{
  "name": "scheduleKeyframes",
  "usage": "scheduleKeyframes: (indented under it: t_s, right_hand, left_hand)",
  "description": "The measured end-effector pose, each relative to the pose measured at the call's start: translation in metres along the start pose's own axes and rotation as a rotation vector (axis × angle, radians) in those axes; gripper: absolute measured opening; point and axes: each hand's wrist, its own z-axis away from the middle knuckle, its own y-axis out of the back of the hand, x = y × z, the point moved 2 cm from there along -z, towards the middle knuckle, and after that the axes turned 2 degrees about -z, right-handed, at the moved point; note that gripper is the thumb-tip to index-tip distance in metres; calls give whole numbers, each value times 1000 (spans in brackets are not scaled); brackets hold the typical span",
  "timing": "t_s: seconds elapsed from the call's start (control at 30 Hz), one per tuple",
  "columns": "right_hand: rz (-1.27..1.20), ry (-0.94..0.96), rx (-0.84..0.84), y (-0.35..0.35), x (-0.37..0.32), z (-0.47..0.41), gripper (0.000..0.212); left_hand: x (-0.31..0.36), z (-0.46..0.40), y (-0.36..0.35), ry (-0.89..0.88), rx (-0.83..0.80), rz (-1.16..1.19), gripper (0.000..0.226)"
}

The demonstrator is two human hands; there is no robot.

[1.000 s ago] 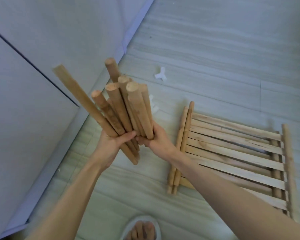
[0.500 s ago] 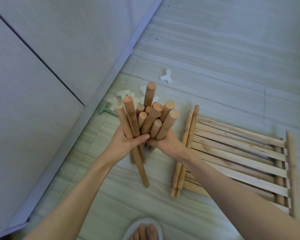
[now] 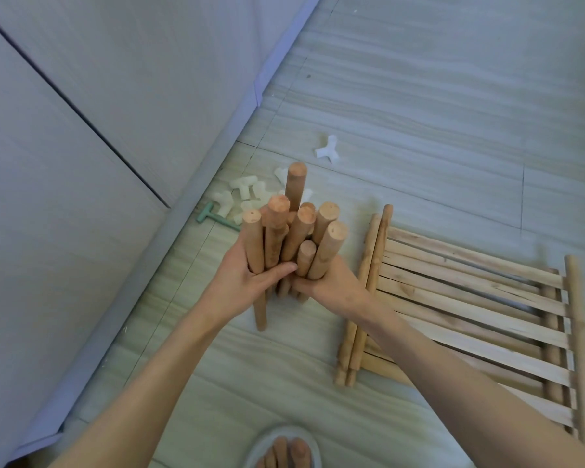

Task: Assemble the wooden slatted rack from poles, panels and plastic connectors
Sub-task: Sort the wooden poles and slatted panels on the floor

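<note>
Bundle of poles (image 3: 291, 244) is gripped upright between both hands, just left of the slatted panels (image 3: 470, 309) lying on the floor (image 3: 419, 113). Left hand (image 3: 247, 282) is wrapped round the left side of the bundle, thumb across the front; right hand (image 3: 328, 282) is curled round the right side. At least one pole end appears to be resting on the floor below the left hand.

Pole tops are uneven: one stands well above the rest, one short end sits low at the front. Judgement: the bundle is being squared up or set down for sorting. Done well, the grip should be loosened slightly so the poles can be tapped level on the floor, then the bundle should be laid down beside the panels, clear of the connectors (image 3: 240, 197) piled beyond the bundle, near the wall (image 3: 81, 130). Risk: poles could fan out and roll if released upright.

One white connector (image 3: 328, 151) lies apart, further out beyond the panels' far-left corner. A green T-shaped tool (image 3: 217, 219) lies left of the bundle by the connector pile. Two loose poles (image 3: 365, 292) lie along the panels' left edge.

Versus a second ago: the bundle was then held higher and splayed, tilted left; it is now lowered, near vertical and tighter. Panels unchanged.
</note>
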Motion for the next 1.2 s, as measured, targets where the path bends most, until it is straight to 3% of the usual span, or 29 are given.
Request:
scheduleKeyframes:
  t_s: [0.17, 0.33, 0.57, 0.77, 0.93, 1.2]
  right_hand:
    - [0, 5, 3, -1, 0, 2, 41]
    - [-41, 32, 37, 3, -4, 1, 49]
    - [20, 42, 66, 14, -4, 13, 25]
    - [26, 16, 7, 10, -6, 15, 45]
    - [6, 37, -1, 5, -14, 7, 75]
    - [23, 27, 26, 3, -13, 7, 71]
  left_hand:
    - [-3, -1, -1, -36, -13, -19, 73]
    - [-1, -5, -5, -54, -26, 48, 69]
    - [5, -4, -13, -188, 4, -80, 69]
    - [14, 0, -10, -135, 10, 37, 74]
    - [38, -4, 1, -88, 55, 160, 75]
    - [63, -12, 8, -110, 5, 155, 76]
